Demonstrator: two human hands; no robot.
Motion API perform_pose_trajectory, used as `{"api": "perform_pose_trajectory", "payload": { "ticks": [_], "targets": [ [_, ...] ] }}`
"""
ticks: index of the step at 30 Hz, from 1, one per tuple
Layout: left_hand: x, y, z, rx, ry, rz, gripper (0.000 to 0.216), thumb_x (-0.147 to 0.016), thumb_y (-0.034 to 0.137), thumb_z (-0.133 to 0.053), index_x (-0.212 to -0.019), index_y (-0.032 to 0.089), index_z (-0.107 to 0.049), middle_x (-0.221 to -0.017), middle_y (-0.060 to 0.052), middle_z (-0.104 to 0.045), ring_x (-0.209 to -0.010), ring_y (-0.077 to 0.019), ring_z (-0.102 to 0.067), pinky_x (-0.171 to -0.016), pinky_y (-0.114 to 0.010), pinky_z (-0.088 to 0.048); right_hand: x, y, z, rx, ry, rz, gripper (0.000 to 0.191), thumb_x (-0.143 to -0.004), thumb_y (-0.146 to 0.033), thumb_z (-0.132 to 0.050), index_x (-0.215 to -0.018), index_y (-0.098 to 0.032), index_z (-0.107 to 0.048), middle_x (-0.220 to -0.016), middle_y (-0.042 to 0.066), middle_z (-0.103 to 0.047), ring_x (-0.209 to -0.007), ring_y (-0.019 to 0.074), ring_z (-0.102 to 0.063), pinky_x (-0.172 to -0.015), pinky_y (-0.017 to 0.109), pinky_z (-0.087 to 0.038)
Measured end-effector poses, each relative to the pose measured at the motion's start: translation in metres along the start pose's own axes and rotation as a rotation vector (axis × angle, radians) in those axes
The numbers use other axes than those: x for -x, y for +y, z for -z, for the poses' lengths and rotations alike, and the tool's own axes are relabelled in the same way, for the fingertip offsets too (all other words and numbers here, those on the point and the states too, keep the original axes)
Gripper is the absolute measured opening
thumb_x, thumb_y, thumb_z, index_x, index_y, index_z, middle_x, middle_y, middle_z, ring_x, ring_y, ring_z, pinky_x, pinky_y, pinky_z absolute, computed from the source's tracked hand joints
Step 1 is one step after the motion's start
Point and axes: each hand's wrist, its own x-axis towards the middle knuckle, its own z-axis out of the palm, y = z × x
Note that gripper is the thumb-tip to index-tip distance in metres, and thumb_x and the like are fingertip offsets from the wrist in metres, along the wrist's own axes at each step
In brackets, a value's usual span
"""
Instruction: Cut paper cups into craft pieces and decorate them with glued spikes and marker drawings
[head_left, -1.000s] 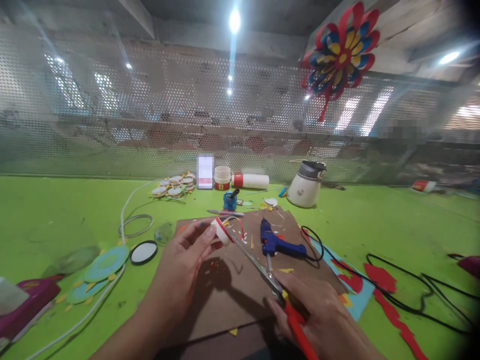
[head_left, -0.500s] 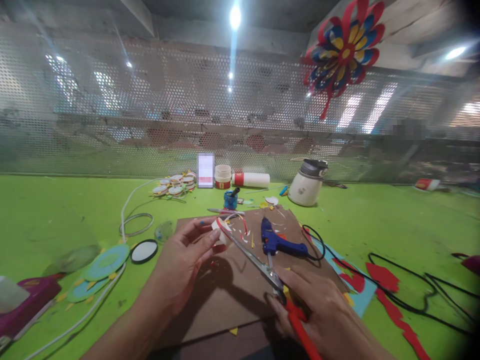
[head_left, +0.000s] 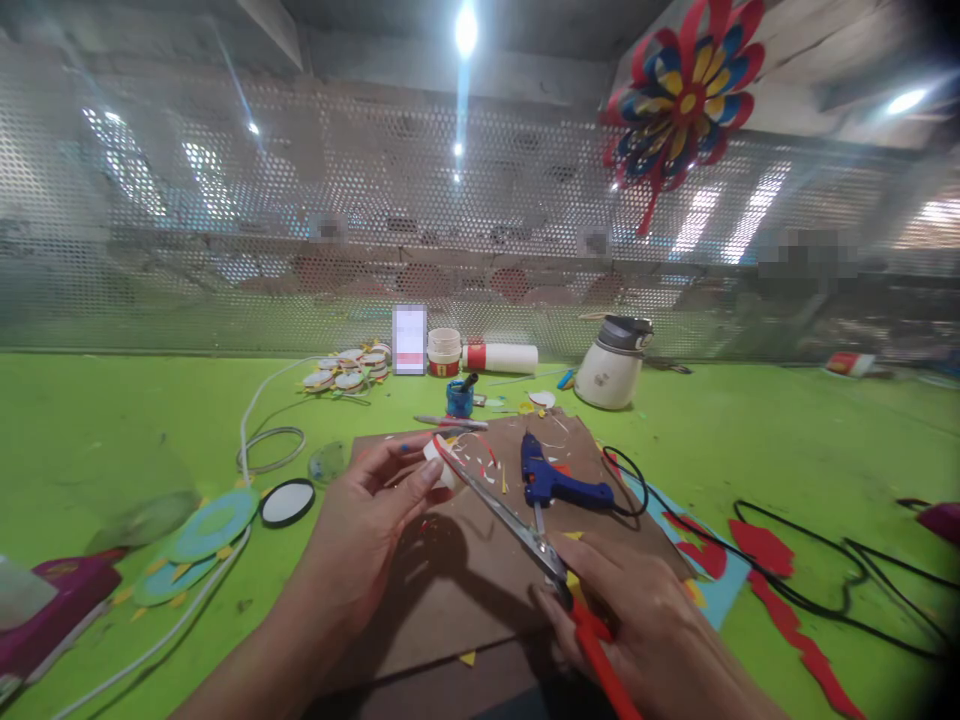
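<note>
Head view showed a green surface (head_left: 112,420) strewn with craft scraps, and on it a brown board (head_left: 465,570) lying flat under both hands. The left hand (head_left: 367,530) hovered over the board's near-left part, its fingers (head_left: 420,478) pinching a small white piece (head_left: 439,465) edged with a red strip. The right hand (head_left: 637,630) was low at the board's near edge, fingers curled through the red handles of the scissors (head_left: 517,525). The long blades ran up and left until their tips met the white piece. Whether the blades were parted could not be told. A blue glue gun (head_left: 559,485) lay just beyond the blades. The step looked like trimming at the red edge. Any cut there would call for a steady pinch and blade tips kept clear of the fingertips.
</note>
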Motion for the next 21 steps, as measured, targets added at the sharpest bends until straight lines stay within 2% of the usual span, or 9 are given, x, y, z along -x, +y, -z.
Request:
{"api": "perform_pose_trajectory", "payload": {
  "ticks": [9,13,17,21],
  "targets": [
    [0.003,0.003,-0.002,-0.065,0.016,-0.061,0.036,-0.073,0.038,-0.083,-0.100,0.018,-0.070,-0.104,-0.008,-0.076,-0.092,-0.0219,-0.071,-0.083,-0.033,-0.057,0.002,-0.002,0.000,0.032,-0.003,-0.009,0.021,-0.090,-0.024,-0.058,-0.109,-0.026,-0.065,-0.077,0.000,-0.070,-0.068,0.0195,-0.070,-0.059,0.029,-0.053],
    [0.003,0.006,-0.004,-0.132,0.023,-0.113,0.037,-0.072,0.041,-0.083,-0.099,0.018,-0.071,-0.105,-0.009,-0.077,-0.095,-0.0240,-0.072,-0.083,-0.034,-0.058,0.000,-0.001,0.003,0.025,-0.002,0.006,0.027,-0.089,-0.028,-0.061,-0.116,-0.024,-0.065,-0.090,0.004,-0.074,-0.080,0.0209,-0.073,-0.066,0.029,-0.057],
    [0.005,0.009,-0.008,-0.217,0.031,-0.162,0.037,-0.072,0.040,-0.082,-0.100,0.018,-0.072,-0.103,-0.009,-0.077,-0.092,-0.0229,-0.072,-0.081,-0.031,-0.058,0.000,0.001,0.003,0.006,-0.035,-0.002,0.028,-0.089,-0.030,-0.063,-0.117,-0.026,-0.065,-0.092,0.003,-0.074,-0.080,0.0203,-0.073,-0.072,0.031,-0.060],
    [0.009,0.012,-0.009,-0.289,0.041,-0.194,0.036,-0.074,0.039,-0.080,-0.102,0.018,-0.072,-0.104,-0.010,-0.077,-0.095,-0.0234,-0.072,-0.083,-0.030,-0.058,0.000,0.001,0.002,0.023,-0.008,0.002,0.031,-0.090,-0.031,-0.063,-0.121,-0.025,-0.064,-0.096,0.005,-0.075,-0.085,0.0213,-0.074,-0.069,0.029,-0.059]
  ]
}}
